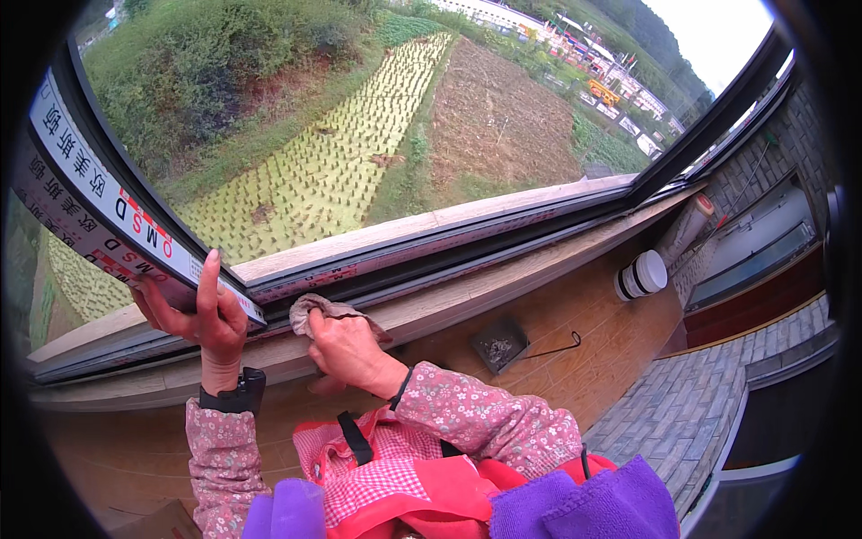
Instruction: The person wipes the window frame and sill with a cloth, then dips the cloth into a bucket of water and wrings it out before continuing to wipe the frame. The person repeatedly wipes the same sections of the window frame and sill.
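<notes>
A damp-looking greyish cloth is bunched under my right hand, pressed against the dark window track at the sill's inner side. My left hand rests against the lower end of the sliding window's frame, fingers spread, one fingertip on its face and others at its left edge. That frame carries printed protective film. Both hands are close to the corner where the upright frame meets the track. The cloth partly hides the track beneath it.
On the tiled floor stand a dustpan holding debris, with a hooked handle, and a white bucket. A wrapped roll leans by the brick wall. Purple cloths lie near my body. Fields show beyond the glass.
</notes>
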Motion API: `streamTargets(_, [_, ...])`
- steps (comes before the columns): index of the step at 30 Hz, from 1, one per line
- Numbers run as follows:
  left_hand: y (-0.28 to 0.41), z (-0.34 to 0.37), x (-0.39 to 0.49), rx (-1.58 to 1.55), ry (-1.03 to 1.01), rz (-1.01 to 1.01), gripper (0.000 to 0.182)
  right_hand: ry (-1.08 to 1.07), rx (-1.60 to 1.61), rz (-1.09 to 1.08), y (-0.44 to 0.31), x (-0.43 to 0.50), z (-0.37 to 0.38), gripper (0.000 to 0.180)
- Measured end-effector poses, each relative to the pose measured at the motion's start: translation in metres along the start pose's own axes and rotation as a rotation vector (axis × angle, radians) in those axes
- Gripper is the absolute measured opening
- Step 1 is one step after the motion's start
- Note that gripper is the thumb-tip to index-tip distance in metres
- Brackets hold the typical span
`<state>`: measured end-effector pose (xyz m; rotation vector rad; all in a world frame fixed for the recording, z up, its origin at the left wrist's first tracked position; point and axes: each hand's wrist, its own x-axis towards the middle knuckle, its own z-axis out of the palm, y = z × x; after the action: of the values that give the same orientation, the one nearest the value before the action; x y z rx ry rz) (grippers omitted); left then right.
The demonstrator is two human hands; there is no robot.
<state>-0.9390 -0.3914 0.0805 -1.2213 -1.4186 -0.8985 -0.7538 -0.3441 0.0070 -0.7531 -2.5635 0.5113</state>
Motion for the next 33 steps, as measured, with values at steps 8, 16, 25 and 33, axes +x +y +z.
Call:
streamTargets(8, [0.0,0.001,-0.003,-0.002,0.005,-0.01,0.044,-0.178,0.053,-0.085,-0.018,0.019,0.022,0.048])
streamTargets(16, [-0.005,0.001,-0.01,0.068,-0.011,0.009,0.035,-0.061,-0.221,0.032,0.09,-0.041,-0.084,0.049])
streamTargets(25, [-0.001,-0.004,-0.007,0.09,-0.062,0.023,0.039,0.044,-0.8,0.733,0.37,-0.156,-0.265,0.051])
streamTargets(33, [0.002,-0.007,-0.004,0.095,-0.091,0.02,0.039,0.255,-0.445,0.816,0.444,-0.182,-0.286,0.05])
